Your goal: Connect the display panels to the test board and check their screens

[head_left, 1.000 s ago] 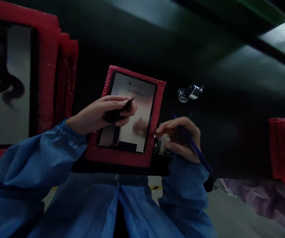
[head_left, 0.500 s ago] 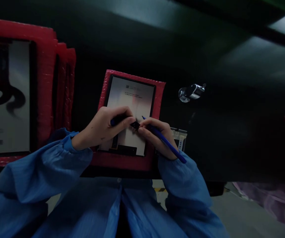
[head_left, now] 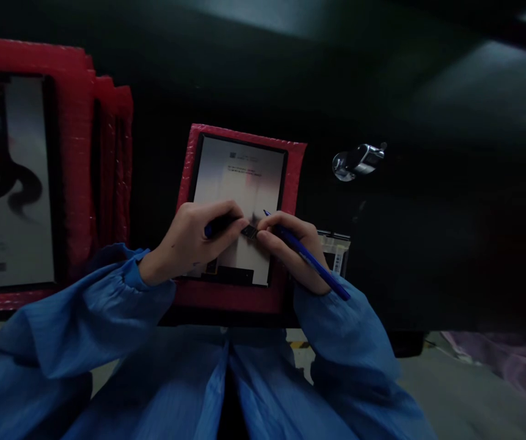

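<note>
A flat display panel with a pale back and black edges lies on a red bubble-wrap sheet. Above it, my left hand pinches one end of a small black flat piece, perhaps the end of a flex cable. Something dark blue, mostly hidden, sits inside that hand's curled fingers. From the other side, my right hand has its thumb and fingertips closed at the same piece. A blue pen lies through the right hand's grip, its tip pointing up and left.
At left stands a pile of red bubble-wrap sheets with a larger-looking panel on top. A shiny metal fitting is on the dark table to the right. Behind my right wrist, a labelled pale part is partly hidden.
The view has shifted slightly. The small black piece is turned a little, showing more of its face. Both hands keep nearly the same pose, and the pen stays in the right one.
</note>
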Demonstrator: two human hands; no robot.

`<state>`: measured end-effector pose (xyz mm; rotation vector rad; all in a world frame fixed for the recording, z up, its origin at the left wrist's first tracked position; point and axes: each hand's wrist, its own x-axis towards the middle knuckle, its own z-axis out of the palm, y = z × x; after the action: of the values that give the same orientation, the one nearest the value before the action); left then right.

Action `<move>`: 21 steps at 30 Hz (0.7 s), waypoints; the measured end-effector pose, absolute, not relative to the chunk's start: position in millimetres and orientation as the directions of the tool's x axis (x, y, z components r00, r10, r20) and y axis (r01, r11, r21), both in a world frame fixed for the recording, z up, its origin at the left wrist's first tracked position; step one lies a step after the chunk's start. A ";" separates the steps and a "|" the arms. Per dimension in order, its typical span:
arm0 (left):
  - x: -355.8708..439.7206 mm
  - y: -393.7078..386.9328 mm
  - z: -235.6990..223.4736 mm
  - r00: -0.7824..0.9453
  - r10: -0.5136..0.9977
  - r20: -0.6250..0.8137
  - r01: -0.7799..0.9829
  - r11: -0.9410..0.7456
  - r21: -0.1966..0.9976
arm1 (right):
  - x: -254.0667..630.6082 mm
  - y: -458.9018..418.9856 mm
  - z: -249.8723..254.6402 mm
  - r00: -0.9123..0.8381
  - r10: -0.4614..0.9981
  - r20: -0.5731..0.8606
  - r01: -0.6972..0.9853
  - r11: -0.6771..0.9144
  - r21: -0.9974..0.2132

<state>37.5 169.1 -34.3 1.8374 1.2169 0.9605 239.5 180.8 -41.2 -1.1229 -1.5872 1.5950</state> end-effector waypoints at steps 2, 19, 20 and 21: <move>37.9 167.8 -35.9 0.274 0.940 0.204 0.405 -0.305 0.862 | 239.3 180.7 -42.2 -0.442 0.884 -0.150 0.147 -0.094 -0.985; 39.6 166.8 -38.2 0.238 0.942 0.236 0.461 -0.323 0.827 | 238.0 180.2 -40.4 -0.444 0.887 -0.130 0.140 -0.074 -0.987; 39.8 166.9 -38.3 0.234 0.942 0.241 0.463 -0.326 0.824 | 237.7 180.2 -40.1 -0.443 0.888 -0.125 0.139 -0.070 -0.988; 40.0 166.9 -38.2 0.232 0.941 0.246 0.463 -0.329 0.823 | 237.4 180.2 -39.7 -0.441 0.889 -0.122 0.141 -0.066 -0.988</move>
<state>40.0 166.9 -38.2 1.8990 1.2859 1.0096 237.4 180.2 -39.7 -1.1184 -1.5980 1.5654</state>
